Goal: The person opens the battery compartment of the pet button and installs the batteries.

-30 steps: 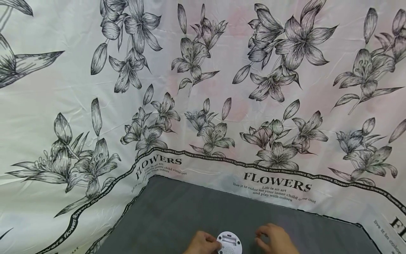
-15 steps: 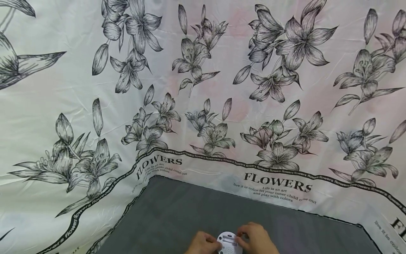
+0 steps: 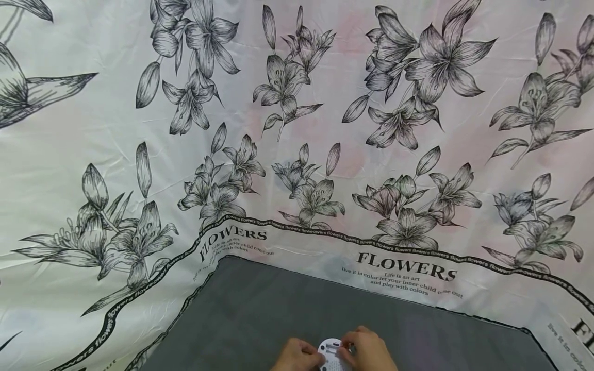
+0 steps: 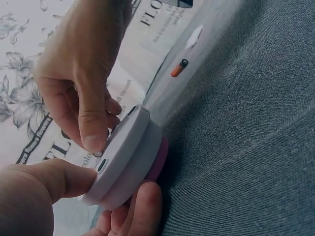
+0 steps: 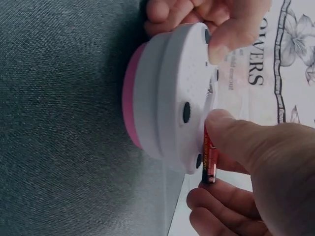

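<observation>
A round white device (image 5: 170,93) with a pink band stands pink side down on the grey cloth, its face with dark rubber feet and small holes turned up. The left hand (image 3: 294,355) holds it at the rim, thumb on the upper face and fingers at the side. A red and black battery (image 5: 210,160) is pinched between thumb and fingers of the right hand (image 3: 368,350), one end at the slot-like compartment (image 3: 331,348) in that face. Whether this battery is seated is hidden by the fingers.
Another battery (image 4: 179,68), orange and black, lies on the grey cloth (image 3: 260,304), with a small white flat piece (image 4: 195,37) beyond it. Behind the grey surface hangs a white flower-printed curtain (image 3: 315,118).
The right hand has come in from the right to the device and then shifted slightly further left over its compartment. The left hand has kept its hold on the device.
</observation>
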Available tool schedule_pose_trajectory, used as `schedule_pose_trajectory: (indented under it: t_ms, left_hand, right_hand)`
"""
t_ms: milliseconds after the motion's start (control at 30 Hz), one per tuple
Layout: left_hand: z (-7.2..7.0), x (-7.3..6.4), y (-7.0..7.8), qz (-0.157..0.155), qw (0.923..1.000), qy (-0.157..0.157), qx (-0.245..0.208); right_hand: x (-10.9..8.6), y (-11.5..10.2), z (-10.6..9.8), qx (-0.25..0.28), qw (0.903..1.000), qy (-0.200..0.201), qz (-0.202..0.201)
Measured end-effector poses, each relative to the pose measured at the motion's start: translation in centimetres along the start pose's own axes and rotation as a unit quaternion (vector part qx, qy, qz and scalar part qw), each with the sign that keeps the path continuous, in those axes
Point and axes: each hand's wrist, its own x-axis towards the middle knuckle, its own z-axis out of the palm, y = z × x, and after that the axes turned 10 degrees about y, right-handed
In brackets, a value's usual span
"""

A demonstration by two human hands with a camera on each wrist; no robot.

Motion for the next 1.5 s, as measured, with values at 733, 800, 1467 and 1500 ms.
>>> schedule_pose_trajectory:
  t_ms: [733,800,1467,1500]
  left_hand:
    - [0.0,0.0,-0.2,0.025,0.9996,0.012,-0.002]
    - [0.1,0.0,-0.2,0.038,0.9991,0.016,-0.005]
    - [0.2,-0.1,0.2,0.001,0.9999,0.015,0.005]
    - [0.2,-0.1,0.1,-0.002,0.9999,0.014,0.006]
  right_hand:
    - [0.1,-0.6,0.9,-0.005,0.9999,0.004,0.014]
    - [0.2,-0.5,1.0,-0.004,0.9998,0.002,0.018]
    - [-0.3,1.6,-0.8,0.120,0.9711,-0.062,0.197]
    - [-0.3,1.6,-0.8,0.130,0.9671,-0.069,0.207]
